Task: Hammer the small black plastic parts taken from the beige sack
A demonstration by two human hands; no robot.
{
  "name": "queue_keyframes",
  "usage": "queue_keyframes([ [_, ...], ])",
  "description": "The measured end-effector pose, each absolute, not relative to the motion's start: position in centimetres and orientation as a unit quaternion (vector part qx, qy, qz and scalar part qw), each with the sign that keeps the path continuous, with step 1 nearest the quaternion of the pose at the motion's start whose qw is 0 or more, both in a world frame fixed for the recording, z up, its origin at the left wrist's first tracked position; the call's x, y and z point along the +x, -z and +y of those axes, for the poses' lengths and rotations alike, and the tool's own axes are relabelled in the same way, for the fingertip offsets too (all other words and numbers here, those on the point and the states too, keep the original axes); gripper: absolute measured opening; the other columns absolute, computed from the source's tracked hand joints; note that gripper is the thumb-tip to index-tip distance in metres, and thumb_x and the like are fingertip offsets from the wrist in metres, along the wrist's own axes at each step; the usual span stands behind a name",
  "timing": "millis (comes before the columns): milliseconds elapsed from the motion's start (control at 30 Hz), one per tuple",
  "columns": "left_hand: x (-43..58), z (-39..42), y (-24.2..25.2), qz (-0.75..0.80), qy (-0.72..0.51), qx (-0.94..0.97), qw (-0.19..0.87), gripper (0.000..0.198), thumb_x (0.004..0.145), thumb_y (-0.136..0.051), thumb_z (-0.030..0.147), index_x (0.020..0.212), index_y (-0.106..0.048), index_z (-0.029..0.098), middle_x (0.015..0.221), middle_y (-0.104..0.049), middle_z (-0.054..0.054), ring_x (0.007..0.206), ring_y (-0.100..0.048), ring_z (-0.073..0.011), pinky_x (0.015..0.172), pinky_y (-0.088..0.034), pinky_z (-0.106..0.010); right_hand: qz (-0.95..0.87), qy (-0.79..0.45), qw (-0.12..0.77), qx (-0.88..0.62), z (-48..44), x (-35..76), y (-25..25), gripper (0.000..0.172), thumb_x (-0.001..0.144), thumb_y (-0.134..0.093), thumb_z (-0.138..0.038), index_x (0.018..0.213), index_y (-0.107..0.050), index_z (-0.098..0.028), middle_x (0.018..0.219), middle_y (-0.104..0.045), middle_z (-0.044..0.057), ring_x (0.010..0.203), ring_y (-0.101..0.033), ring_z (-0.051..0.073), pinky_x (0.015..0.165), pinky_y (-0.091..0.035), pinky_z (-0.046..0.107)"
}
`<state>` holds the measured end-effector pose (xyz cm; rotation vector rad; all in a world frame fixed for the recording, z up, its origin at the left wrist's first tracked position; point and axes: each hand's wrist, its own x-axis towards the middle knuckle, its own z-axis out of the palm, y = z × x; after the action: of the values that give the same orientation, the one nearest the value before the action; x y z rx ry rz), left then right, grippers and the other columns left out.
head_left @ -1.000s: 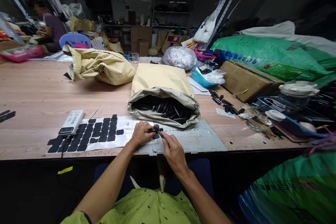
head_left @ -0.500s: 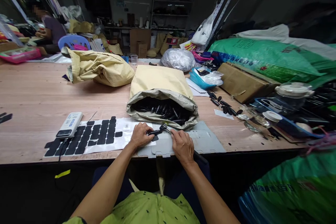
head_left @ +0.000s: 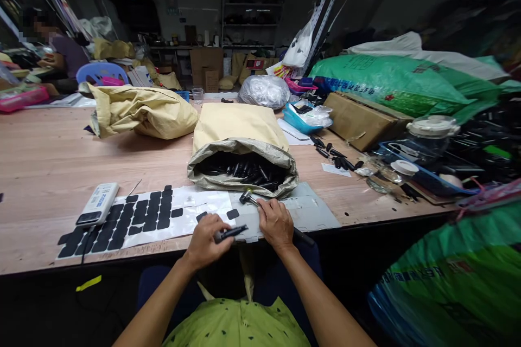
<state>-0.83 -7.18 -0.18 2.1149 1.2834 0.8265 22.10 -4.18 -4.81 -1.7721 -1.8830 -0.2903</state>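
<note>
My left hand [head_left: 208, 239] is closed around a slim black piece [head_left: 235, 231] with a tapered end, held at the table's front edge. In my right hand [head_left: 275, 223] is a small hammer [head_left: 246, 196], gripped by its handle, its dark head with a yellowish face pointing left. Just beyond both hands lies a tan sack [head_left: 240, 124], its mouth open toward me and full of similar black pieces [head_left: 253, 169]. Under the right hand is a grey board [head_left: 313, 209]. To the left, a white sheet [head_left: 185, 227] carries rows of black rounded-square patches [head_left: 152, 211].
A white digital device [head_left: 99, 201] with a cable stands on the left. Behind it lies another tan sack [head_left: 150, 111]. To the right are loose black pieces [head_left: 337, 160], a cardboard box [head_left: 362, 122] and a lidded jar [head_left: 431, 138]. A person [head_left: 61, 54] sits far left.
My left hand has drawn the black piece back toward me, off the board and away from the hammer head. The hammer stays near the sack's mouth. The whole view has shifted slightly.
</note>
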Motion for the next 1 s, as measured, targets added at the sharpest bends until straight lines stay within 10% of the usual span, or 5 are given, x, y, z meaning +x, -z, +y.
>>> queue_keyframes([
  [400,-0.2,-13.2,6.6,0.510,-0.087,0.768,0.377,0.036,0.076,-0.066,0.028,0.111,-0.072,0.024,0.081,-0.071,-0.001,0.073,-0.065,-0.0179,0.066,-0.045,-0.027,-0.697,0.124,0.260,-0.657,-4.2,22.2,4.9,0.024,0.092,-0.055,-0.025,0.113,-0.068,-0.026,0.089,-0.060,0.003,0.084,-0.047,0.019,0.076,-0.032,0.030],
  [633,0.6,-0.4,-2.4,0.526,-0.344,0.759,0.171,0.025,0.092,-0.050,0.027,0.089,-0.073,0.020,0.079,-0.070,-0.004,0.072,-0.061,-0.0158,0.068,-0.048,-0.028,-0.694,0.116,0.270,-0.657,-4.1,22.1,5.0,0.024,0.092,-0.055,-0.026,0.112,-0.068,-0.025,0.089,-0.059,0.003,0.084,-0.046,0.018,0.076,-0.033,0.030],
  [1000,-0.7,9.6,-1.4,0.727,-0.101,0.673,0.094,0.028,0.081,-0.064,0.026,0.107,-0.072,0.021,0.112,-0.067,-0.013,0.112,-0.054,-0.0323,0.088,-0.047,-0.041,-0.693,0.104,0.264,-0.662,-4.1,22.0,4.7,0.023,0.093,-0.053,-0.026,0.110,-0.067,-0.024,0.090,-0.059,0.005,0.086,-0.047,0.019,0.076,-0.034,0.031],
])
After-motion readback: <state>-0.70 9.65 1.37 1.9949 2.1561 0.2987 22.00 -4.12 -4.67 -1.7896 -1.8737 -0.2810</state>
